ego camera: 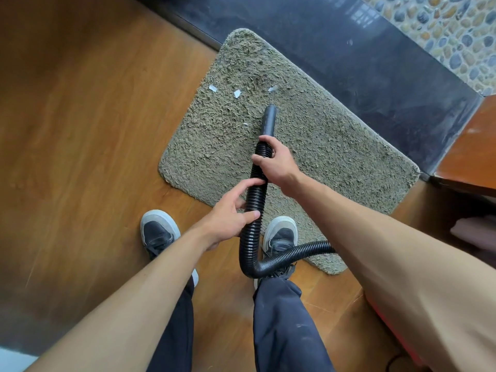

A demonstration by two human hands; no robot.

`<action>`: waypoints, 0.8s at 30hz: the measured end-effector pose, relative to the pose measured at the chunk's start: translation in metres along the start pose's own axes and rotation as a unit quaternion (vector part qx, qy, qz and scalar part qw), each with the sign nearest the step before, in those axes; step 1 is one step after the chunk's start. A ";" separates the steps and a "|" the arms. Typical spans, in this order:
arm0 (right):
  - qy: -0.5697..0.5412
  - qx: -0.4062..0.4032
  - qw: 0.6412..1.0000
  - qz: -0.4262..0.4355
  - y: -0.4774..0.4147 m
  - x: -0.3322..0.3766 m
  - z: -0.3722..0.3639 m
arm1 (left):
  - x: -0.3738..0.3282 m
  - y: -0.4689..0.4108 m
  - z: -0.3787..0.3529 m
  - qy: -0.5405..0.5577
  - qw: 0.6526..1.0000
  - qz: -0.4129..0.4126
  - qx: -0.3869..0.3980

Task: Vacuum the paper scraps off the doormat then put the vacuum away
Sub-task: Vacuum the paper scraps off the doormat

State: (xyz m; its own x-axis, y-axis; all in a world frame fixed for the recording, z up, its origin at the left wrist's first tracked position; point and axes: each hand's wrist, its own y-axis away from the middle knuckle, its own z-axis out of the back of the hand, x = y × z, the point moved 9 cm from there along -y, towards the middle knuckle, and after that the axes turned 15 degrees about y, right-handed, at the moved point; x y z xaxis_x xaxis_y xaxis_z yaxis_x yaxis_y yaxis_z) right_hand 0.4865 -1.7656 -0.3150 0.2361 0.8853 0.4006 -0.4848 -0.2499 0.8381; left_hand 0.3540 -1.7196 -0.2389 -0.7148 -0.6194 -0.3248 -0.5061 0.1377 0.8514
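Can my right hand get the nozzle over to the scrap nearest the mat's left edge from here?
Probably yes. The right hand grips the hose just behind the nozzle, and only mat and a second scrap lie between its tip and that scrap.

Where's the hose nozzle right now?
Head view, centre frame: the nozzle is over the middle of the doormat, just short of the paper scraps, directly ahead of the right hand gripping the hose.

1. A home's entrance, this: warm brown wooden plank floor (pixel 80 130) across the near left.
2. There's a shaggy grey-green rectangular doormat (pixel 335 146) lying against a dark polished stone threshold (pixel 349 57).
3. Far right, multicoloured pebble paving (pixel 442 30) beyond the threshold.
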 end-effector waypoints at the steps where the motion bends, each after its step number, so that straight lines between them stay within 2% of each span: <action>1: 0.001 0.002 1.000 -0.001 0.000 0.001 -0.001 | 0.000 0.000 0.000 0.000 1.000 0.000 -0.002; 14: 0.014 -0.018 1.000 0.021 -0.023 0.018 0.025 | -0.025 -0.024 -0.006 -0.019 1.000 -0.016 -0.010; 24: 0.078 0.013 0.996 0.050 -0.018 0.043 0.015 | -0.030 -0.012 0.004 -0.011 1.000 -0.020 -0.013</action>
State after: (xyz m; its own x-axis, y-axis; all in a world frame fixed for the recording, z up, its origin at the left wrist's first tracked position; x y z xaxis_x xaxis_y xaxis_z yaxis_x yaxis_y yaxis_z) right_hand 0.5176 -1.7291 -0.3072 0.0536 0.9052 0.4217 -0.4767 -0.3478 0.8073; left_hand 0.3794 -1.7000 -0.2412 -0.7054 -0.6062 -0.3672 -0.5212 0.0927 0.8484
